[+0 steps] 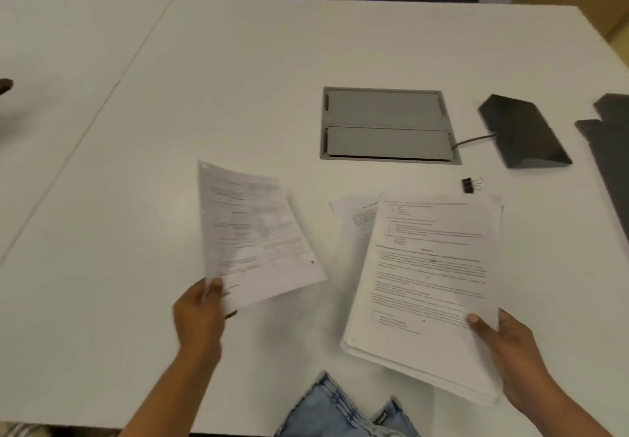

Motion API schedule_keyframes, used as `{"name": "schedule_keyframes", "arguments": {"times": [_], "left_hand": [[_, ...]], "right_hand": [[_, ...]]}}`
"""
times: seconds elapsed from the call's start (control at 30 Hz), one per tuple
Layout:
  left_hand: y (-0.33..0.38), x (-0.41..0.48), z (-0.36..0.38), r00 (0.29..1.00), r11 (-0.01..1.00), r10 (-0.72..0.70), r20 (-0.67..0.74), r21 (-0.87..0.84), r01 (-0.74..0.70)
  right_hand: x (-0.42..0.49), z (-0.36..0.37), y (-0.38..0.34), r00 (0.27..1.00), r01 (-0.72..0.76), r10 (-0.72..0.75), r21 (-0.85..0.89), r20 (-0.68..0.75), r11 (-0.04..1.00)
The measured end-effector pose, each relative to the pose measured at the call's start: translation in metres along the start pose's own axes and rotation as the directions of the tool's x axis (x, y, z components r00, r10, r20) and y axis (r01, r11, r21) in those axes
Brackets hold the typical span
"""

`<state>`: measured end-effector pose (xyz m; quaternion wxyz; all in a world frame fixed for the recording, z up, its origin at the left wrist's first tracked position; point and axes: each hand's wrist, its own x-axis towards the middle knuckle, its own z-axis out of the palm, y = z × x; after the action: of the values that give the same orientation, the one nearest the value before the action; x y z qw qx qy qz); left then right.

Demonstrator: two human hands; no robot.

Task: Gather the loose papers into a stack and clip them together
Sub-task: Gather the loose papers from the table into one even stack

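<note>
My left hand (200, 314) pinches the near corner of a couple of printed sheets (255, 232) and holds them tilted above the white table (238, 79). My right hand (503, 338) grips the near right corner of a thicker stack of printed papers (425, 283), thumb on top. One more loose sheet (354, 218) lies flat on the table, partly hidden under the stack's far left edge. A small black binder clip (469, 185) sits on the table just beyond the stack's far right corner, untouched.
A grey cable hatch (386, 125) is set into the table beyond the papers. A black wedge-shaped device (524, 131) with a cable lies to its right, and dark flat items (609, 143) sit at the right edge. My jeans (343, 412) show at the near edge.
</note>
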<state>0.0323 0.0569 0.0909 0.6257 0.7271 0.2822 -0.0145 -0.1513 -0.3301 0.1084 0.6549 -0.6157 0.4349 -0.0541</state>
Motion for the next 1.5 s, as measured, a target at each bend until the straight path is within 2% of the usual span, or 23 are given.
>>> {"name": "schedule_keyframes", "arguments": {"times": [0.07, 0.13, 0.23, 0.33, 0.43, 0.53, 0.63, 0.7, 0.77, 0.8, 0.9, 0.97, 1.07, 1.13, 1.23, 1.3, 1.43, 1.5], "left_hand": [[0.018, -0.012, -0.007, 0.999, 0.997, 0.009, 0.049, -0.071, -0.006], [0.035, -0.027, -0.009, 0.985, 0.993, 0.008, 0.17, -0.113, 0.011], [0.051, -0.052, 0.001, 0.933, 0.994, 0.009, 0.36, -0.102, 0.03], [0.052, -0.073, 0.017, 0.879, 0.995, -0.006, 0.477, -0.086, 0.053], [0.043, -0.089, 0.034, 0.852, 0.998, -0.031, 0.523, -0.023, 0.051], [0.035, -0.093, 0.044, 0.865, 0.997, -0.047, 0.499, 0.079, 0.008], [0.033, -0.09, 0.048, 0.878, 0.961, -0.048, 0.477, 0.262, -0.09], [0.035, -0.085, 0.048, 0.856, 0.902, -0.045, 0.515, 0.389, -0.187], [0.04, -0.077, 0.048, 0.811, 0.898, -0.086, 0.579, 0.398, -0.189], [0.044, -0.073, 0.05, 0.778, 0.918, -0.129, 0.615, 0.372, -0.142], [0.055, -0.051, 0.053, 0.597, 0.951, -0.303, 0.742, 0.276, 0.14], [0.059, -0.036, 0.053, 0.491, 0.933, -0.336, 0.804, 0.212, 0.291], [0.057, -0.03, 0.06, 0.445, 0.935, -0.324, 0.835, 0.211, 0.284], [0.056, -0.037, 0.071, 0.468, 0.953, -0.283, 0.837, 0.193, 0.232], [0.053, -0.049, 0.085, 0.61, 0.976, -0.214, 0.763, 0.143, 0.163], [0.05, -0.053, 0.089, 0.67, 0.982, -0.187, 0.718, 0.13, 0.135], [0.042, -0.056, 0.086, 0.711, 0.988, -0.154, 0.686, 0.083, 0.134], [0.039, -0.054, 0.084, 0.727, 0.988, -0.149, 0.67, 0.065, 0.143]], "right_hand": [[0.002, 0.005, -0.002, 1.0, -0.005, 0.005, 0.009, 0.016, 1.0], [0.003, 0.011, -0.002, 0.999, -0.014, 0.014, 0.01, 0.036, 1.0], [0.004, 0.023, -0.005, 0.997, -0.013, 0.013, -0.003, 0.078, 1.0], [0.005, 0.037, -0.009, 0.992, -0.006, 0.008, -0.016, 0.127, 1.0], [0.002, 0.051, -0.015, 0.984, 0.0, 0.006, -0.033, 0.18, 0.999], [-0.001, 0.062, -0.023, 0.973, 0.005, -0.003, -0.01, 0.232, 1.0], [-0.003, 0.067, -0.031, 0.966, -0.01, -0.004, 0.053, 0.26, 0.999], [-0.003, 0.068, -0.035, 0.958, -0.002, -0.017, 0.068, 0.285, 0.998], [-0.003, 0.069, -0.039, 0.954, -0.004, -0.022, 0.086, 0.299, 0.996], [-0.003, 0.069, -0.04, 0.952, -0.003, -0.025, 0.091, 0.305, 0.996], [-0.002, 0.068, -0.045, 0.939, 0.004, -0.041, 0.109, 0.341, 0.994], [-0.001, 0.068, -0.049, 0.926, 0.006, -0.048, 0.113, 0.374, 0.994], [-0.003, 0.073, -0.054, 0.918, 0.018, -0.05, 0.085, 0.393, 0.996], [-0.004, 0.078, -0.057, 0.938, 0.024, -0.038, 0.047, 0.343, 0.999], [0.0, 0.083, -0.059, 0.929, 0.067, -0.057, -0.015, 0.366, 0.998], [0.006, 0.084, -0.059, 0.917, 0.103, -0.082, -0.033, 0.39, 0.994], [0.023, 0.077, -0.051, 0.91, 0.104, -0.062, -0.081, 0.411, 0.991], [0.035, 0.074, -0.049, 0.926, 0.074, -0.014, -0.145, 0.377, 0.987]]}}
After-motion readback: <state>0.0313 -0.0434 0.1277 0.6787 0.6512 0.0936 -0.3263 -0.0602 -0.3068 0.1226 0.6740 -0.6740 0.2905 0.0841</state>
